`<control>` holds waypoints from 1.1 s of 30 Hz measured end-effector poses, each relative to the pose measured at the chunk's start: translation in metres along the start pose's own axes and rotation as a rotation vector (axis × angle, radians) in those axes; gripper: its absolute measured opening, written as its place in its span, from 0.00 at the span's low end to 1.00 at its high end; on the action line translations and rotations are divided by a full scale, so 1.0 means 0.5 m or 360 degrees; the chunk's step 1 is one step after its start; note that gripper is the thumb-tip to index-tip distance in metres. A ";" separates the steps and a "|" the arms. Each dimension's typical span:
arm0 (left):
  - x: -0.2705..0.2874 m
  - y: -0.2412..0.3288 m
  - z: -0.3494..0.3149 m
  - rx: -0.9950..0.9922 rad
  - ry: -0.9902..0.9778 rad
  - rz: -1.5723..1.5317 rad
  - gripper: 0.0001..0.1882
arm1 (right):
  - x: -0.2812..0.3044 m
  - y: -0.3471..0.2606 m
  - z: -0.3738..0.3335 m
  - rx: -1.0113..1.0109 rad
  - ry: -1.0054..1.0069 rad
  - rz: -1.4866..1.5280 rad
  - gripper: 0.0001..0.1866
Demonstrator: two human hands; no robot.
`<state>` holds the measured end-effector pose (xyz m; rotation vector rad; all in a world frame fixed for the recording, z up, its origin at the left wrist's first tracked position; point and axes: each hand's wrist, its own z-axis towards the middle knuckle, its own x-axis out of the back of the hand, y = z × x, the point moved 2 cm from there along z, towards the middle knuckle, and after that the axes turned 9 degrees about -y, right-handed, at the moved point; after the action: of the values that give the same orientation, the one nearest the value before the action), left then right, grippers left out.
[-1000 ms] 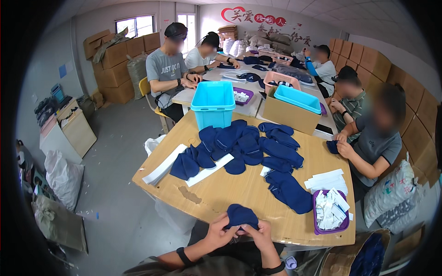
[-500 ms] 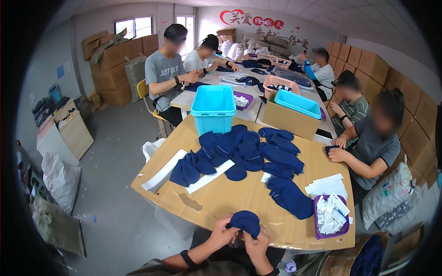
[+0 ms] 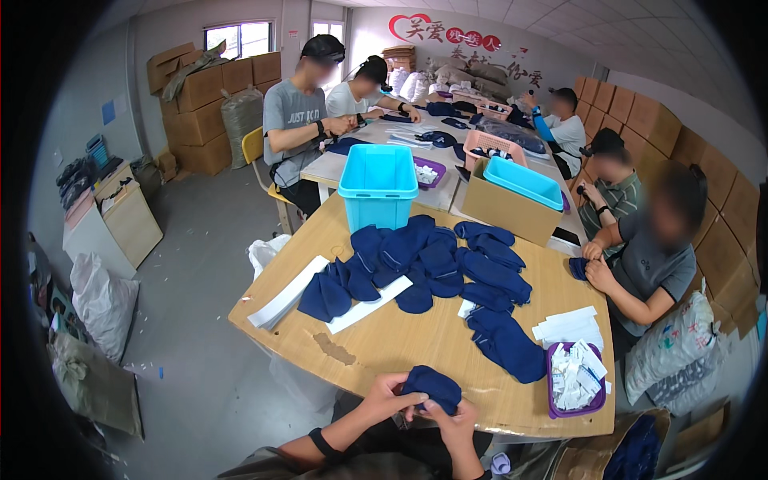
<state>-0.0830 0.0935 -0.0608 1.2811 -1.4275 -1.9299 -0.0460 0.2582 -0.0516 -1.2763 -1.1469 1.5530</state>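
Observation:
Over the near table edge I hold a navy-blue sock, bunched into a rounded shape. My left hand grips its left side, thumb lying across the front. My right hand pinches the lower right side, also with the thumb in front. The fingers behind the cloth are mostly hidden. Ahead lies a loose pile of navy socks, with more socks running down its right side. White paper strips lie under and beside the pile.
A purple basket of small white tags stands at the right, below white paper sheets. A turquoise bin and a cardboard box stand at the back. A co-worker's hands work at the right edge; other people sit farther along.
The sock in my hands has turned and tilted, its rounded top now wider and leaning right. My thumbs have shifted onto its front. The view has moved slightly.

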 end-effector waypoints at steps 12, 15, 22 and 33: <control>-0.008 -0.003 0.006 0.0002 0.0004 0.0136 0.10 | 0.004 0.010 0.005 0.0029 0.0196 -0.0184 0.08; -0.010 0.004 0.008 -0.0107 0.0007 0.0218 0.08 | 0.007 0.037 0.003 0.0113 0.0330 -0.0389 0.09; 0.020 0.010 0.012 0.0207 0.0012 -0.0122 0.09 | -0.018 -0.015 -0.003 0.0725 0.0198 -0.1241 0.16; 0.012 0.014 0.005 0.0263 -0.0053 0.0210 0.06 | 0.021 0.026 -0.023 0.0037 0.0081 -0.0336 0.14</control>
<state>-0.0892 0.0875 -0.0570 1.1970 -1.6742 -1.7860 -0.0370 0.2666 -0.0678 -1.1340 -1.1873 1.3674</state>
